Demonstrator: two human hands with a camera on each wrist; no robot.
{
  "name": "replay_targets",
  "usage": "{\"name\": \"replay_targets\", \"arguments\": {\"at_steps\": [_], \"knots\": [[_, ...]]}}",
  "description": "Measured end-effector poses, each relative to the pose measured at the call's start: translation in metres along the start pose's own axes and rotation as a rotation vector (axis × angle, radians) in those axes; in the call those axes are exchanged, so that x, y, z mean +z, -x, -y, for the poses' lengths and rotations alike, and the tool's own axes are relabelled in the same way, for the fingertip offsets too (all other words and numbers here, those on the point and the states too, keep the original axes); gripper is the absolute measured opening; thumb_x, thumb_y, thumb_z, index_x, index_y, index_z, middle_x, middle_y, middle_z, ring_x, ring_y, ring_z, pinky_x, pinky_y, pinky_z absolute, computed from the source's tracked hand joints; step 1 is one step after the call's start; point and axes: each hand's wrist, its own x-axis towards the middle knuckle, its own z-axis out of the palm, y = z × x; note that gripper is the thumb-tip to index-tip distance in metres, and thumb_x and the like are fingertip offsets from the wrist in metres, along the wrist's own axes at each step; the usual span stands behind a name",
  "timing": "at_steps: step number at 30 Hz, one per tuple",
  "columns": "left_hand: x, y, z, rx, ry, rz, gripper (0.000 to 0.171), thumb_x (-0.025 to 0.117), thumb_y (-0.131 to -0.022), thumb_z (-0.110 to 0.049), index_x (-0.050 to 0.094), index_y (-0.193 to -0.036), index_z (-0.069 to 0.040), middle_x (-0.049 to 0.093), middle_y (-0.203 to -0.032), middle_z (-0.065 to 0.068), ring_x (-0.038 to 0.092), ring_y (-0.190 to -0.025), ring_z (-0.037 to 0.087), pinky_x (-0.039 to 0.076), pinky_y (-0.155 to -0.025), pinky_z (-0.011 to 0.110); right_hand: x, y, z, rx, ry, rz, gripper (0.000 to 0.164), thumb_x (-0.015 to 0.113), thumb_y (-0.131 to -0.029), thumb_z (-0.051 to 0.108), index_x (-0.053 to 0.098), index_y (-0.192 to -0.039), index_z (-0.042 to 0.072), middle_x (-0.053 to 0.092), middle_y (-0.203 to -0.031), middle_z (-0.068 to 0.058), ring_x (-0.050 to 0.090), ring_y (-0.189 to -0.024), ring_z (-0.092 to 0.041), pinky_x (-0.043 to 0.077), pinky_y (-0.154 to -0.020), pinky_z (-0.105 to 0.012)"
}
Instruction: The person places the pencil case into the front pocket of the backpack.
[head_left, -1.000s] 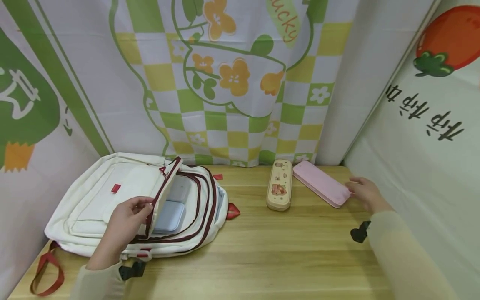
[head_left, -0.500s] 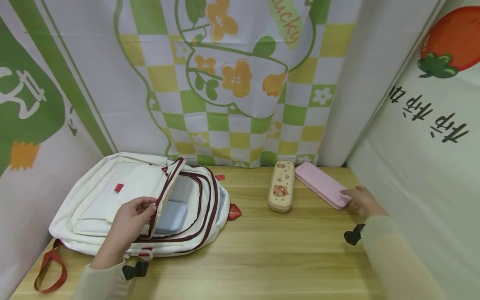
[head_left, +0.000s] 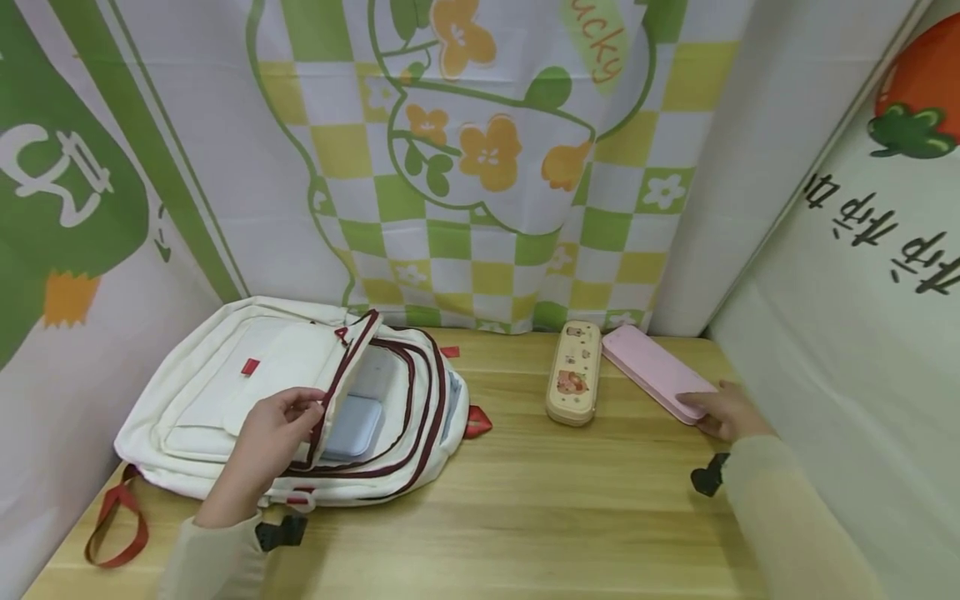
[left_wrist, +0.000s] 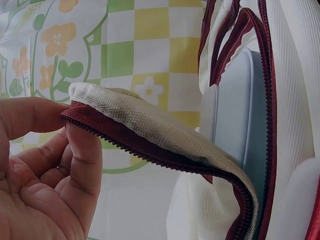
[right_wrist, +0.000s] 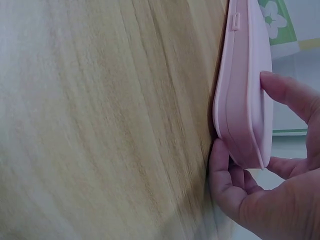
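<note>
A white backpack (head_left: 202, 392) with dark red zips lies at the left of the table. My left hand (head_left: 273, 429) pinches the zipped edge of its front flap (left_wrist: 145, 125) between thumb and fingers, lifting it off the pocket. Inside the pocket show a light blue case (head_left: 354, 427) and a pale, greyish box (head_left: 377, 371) behind it. At the right, my right hand (head_left: 731, 414) grips the near end of a pink pencil case (head_left: 652, 367). In the right wrist view the thumb (right_wrist: 287, 92) presses its top and the fingertips (right_wrist: 218, 155) reach under its end.
A cream pencil case (head_left: 573, 375) with printed pictures lies left of the pink one. Patterned curtains (head_left: 487, 250) hang behind the wooden table (head_left: 540, 517) and at both sides. A red strap (head_left: 120, 525) trails from the backpack at the left.
My right hand has moved from beside the pink pencil case onto its near end, thumb now on top. The left hand keeps its pinch on the flap. The head view has shifted slightly.
</note>
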Motion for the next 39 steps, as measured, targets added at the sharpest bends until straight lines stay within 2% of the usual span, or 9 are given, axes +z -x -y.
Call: {"name": "replay_targets", "arguments": {"at_steps": [3,6,11,18,21,25,33,36,39], "knots": [[0.0,0.001,0.0,-0.006,0.002,-0.006,0.025,0.058,-0.101,-0.002,0.065,-0.121,0.012,0.067,-0.098,0.013,0.06,-0.082,0.007,0.054,-0.067,0.021,0.001,0.002,-0.001,-0.031,0.01,0.017,0.082,0.07,-0.096,0.009,0.014,-0.153,-0.013,0.049,-0.123,-0.021,0.053,-0.079,-0.006,0.055,-0.071,-0.025],[0.0,0.002,0.0,-0.012,0.013,-0.002,0.025,0.058,-0.101,-0.002,0.064,-0.121,0.012,0.066,-0.099,0.013,0.06,-0.082,0.007,0.054,-0.068,0.021,0.004,0.004,-0.001,-0.051,0.02,0.013,0.074,0.071,-0.095,0.008,0.022,-0.145,-0.017,0.05,-0.108,-0.008,0.054,-0.078,-0.006,0.055,-0.071,-0.025],[0.0,0.003,0.002,-0.013,0.016,0.002,0.026,0.058,-0.101,-0.002,0.064,-0.122,0.012,0.066,-0.1,0.013,0.06,-0.083,0.006,0.054,-0.068,0.022,0.01,0.005,-0.001,-0.062,0.018,-0.04,0.094,0.071,-0.096,0.006,0.002,-0.156,-0.014,0.038,-0.132,-0.023,0.053,-0.078,-0.004,0.055,-0.071,-0.023],[0.0,0.003,0.004,-0.011,0.005,0.008,0.027,0.058,-0.102,-0.004,0.063,-0.123,0.012,0.067,-0.102,0.014,0.061,-0.085,0.009,0.054,-0.068,0.022,0.016,0.009,-0.005,-0.097,-0.01,-0.09,0.097,0.068,-0.097,0.003,-0.007,-0.157,-0.011,0.018,-0.155,-0.036,0.053,-0.078,-0.003,0.055,-0.07,-0.021],[0.0,0.002,0.005,-0.005,-0.005,0.014,0.028,0.058,-0.103,-0.006,0.063,-0.124,0.012,0.067,-0.103,0.015,0.062,-0.087,0.013,0.054,-0.067,0.023,0.015,0.009,-0.011,-0.126,-0.063,-0.071,0.094,0.065,-0.097,-0.001,-0.008,-0.157,-0.011,0.011,-0.159,-0.037,0.055,-0.078,0.0,0.056,-0.071,-0.021],[0.001,0.002,0.005,0.002,-0.02,0.023,0.029,0.058,-0.104,-0.008,0.063,-0.126,0.01,0.067,-0.104,0.015,0.063,-0.091,0.016,0.054,-0.068,0.024,0.01,0.009,-0.02,-0.149,-0.14,-0.031,0.085,0.059,-0.1,-0.005,-0.003,-0.157,-0.009,0.017,-0.154,-0.036,0.058,-0.077,-0.002,0.057,-0.073,-0.023],[0.0,0.002,0.005,0.007,-0.016,0.029,0.031,0.058,-0.104,-0.009,0.062,-0.127,0.011,0.067,-0.107,0.016,0.063,-0.096,0.019,0.054,-0.069,0.024,0.001,0.015,-0.029,-0.12,-0.271,0.009,0.078,0.047,-0.107,0.004,-0.007,-0.163,0.004,0.018,-0.159,-0.027,0.058,-0.082,0.003,0.055,-0.08,-0.02],[-0.001,0.003,0.004,0.012,-0.01,0.03,0.03,0.058,-0.104,-0.007,0.062,-0.127,0.011,0.067,-0.107,0.017,0.063,-0.094,0.019,0.055,-0.069,0.024,-0.001,0.02,-0.031,-0.118,-0.366,0.013,0.081,0.049,-0.106,0.004,-0.008,-0.164,0.006,0.048,-0.138,-0.021,0.061,-0.082,0.001,0.056,-0.081,-0.022],[-0.001,0.003,0.002,0.02,-0.008,0.028,0.029,0.058,-0.103,-0.005,0.063,-0.126,0.012,0.067,-0.106,0.017,0.064,-0.093,0.019,0.055,-0.069,0.024,-0.002,0.026,-0.032,-0.098,-0.49,0.018,0.086,0.053,-0.105,0.002,-0.009,-0.164,0.007,0.061,-0.104,0.003,0.064,-0.083,-0.002,0.057,-0.081,-0.024]]}}
